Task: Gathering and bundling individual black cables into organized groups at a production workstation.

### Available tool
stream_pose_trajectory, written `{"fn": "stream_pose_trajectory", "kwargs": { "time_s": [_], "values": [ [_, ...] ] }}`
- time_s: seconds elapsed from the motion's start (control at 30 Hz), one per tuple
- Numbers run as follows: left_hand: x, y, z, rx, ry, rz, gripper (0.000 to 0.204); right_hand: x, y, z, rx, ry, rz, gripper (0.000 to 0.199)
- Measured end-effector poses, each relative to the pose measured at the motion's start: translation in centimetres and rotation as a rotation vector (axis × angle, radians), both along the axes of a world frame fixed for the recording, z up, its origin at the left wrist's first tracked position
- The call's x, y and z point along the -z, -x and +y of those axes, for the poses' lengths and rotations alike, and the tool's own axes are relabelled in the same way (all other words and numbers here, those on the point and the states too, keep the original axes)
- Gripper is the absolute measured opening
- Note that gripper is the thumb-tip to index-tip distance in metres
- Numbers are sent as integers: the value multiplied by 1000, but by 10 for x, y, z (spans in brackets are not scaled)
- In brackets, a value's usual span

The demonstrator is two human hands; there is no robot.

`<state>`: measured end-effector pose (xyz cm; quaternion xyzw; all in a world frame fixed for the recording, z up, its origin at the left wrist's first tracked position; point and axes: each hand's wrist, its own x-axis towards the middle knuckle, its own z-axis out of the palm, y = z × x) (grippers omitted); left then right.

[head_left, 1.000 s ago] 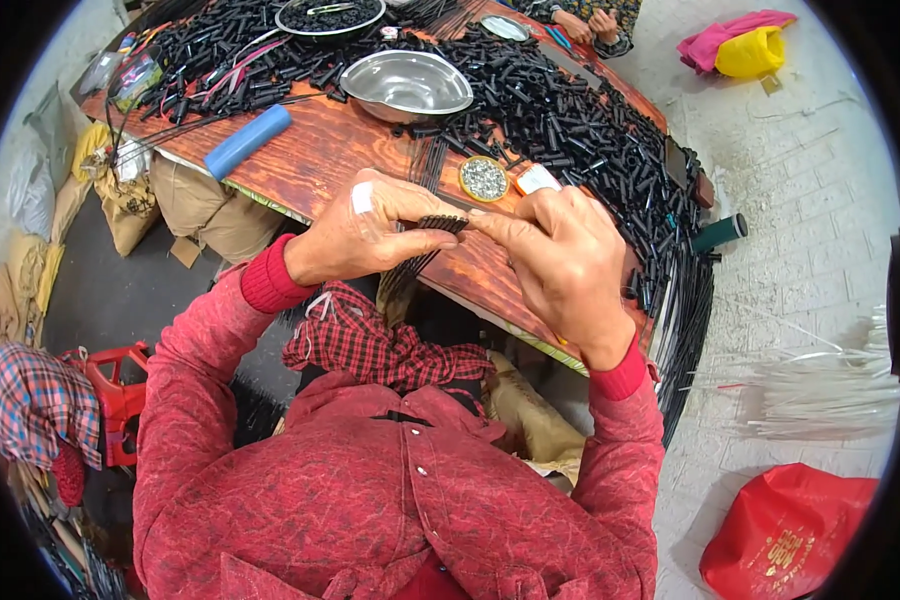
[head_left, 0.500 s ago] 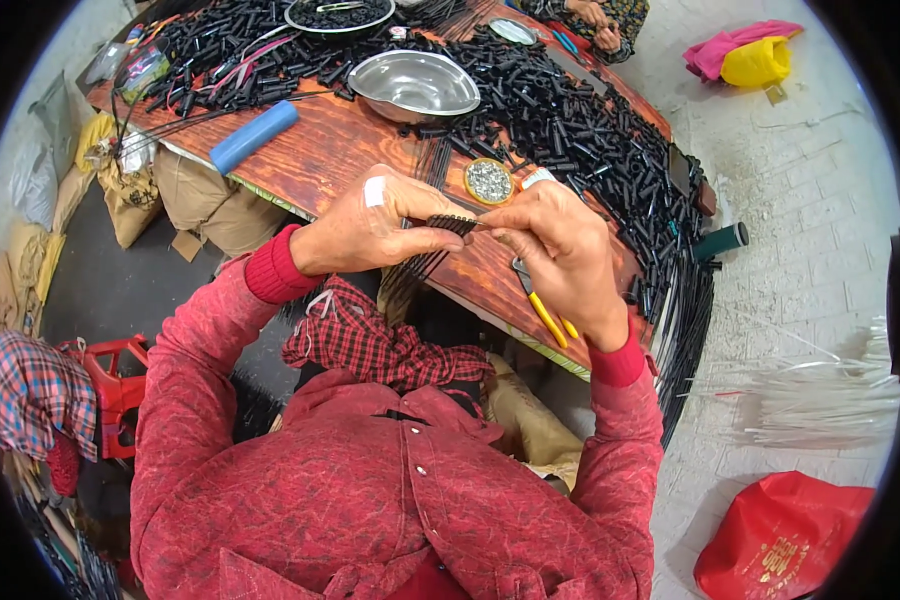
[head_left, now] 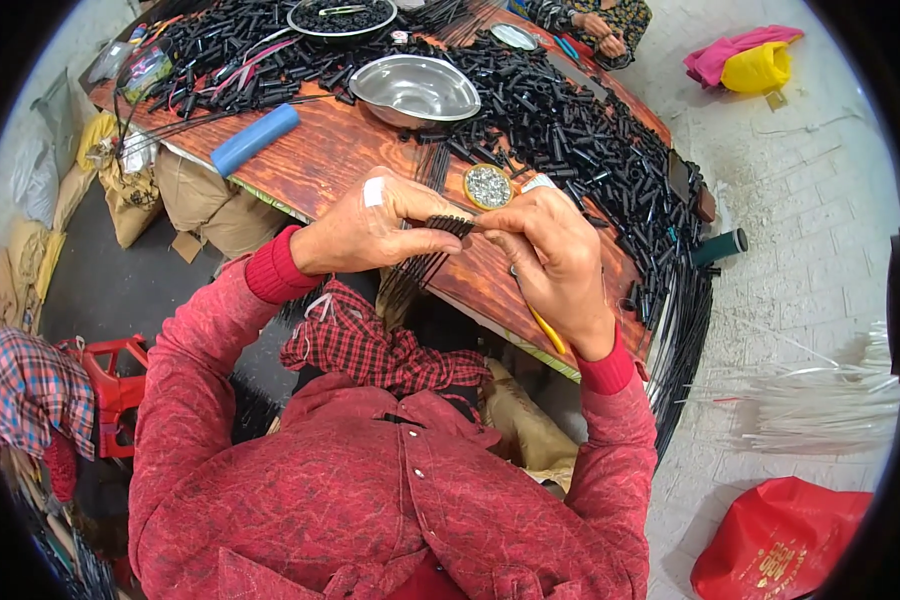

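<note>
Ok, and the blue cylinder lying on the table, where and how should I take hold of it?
I'd grip the blue cylinder around its middle, thumb and fingers across the round body, from above on the wearer's side. It lies on its side, with bare table there and black pieces piled beyond. The left hand is nearer, but pinches black rods.

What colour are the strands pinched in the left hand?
Black; the strands show best in the head view, the only one.
</note>
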<state>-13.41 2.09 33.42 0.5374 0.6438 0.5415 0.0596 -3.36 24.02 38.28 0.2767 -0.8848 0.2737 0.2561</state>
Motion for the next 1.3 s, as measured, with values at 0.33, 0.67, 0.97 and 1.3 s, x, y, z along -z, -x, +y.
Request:
{"fn": "stream_pose_trajectory", "kwargs": {
  "time_s": [0.33,0.67,0.97,1.3],
  "values": [
    [-7,2,2,26,46,6,23,-5,3,1,51,-167,174,36],
    [-10,1,3,-14,37,99,25,-15,-8,-5,110,-297,224,37],
    [-10,1,3,3,37,74,25,-8,0,-1,32,-136,65,39],
    [-14,-1,3,31,89,-2,28,-7,5,3,-80,-40,3,36]
  ]
}}
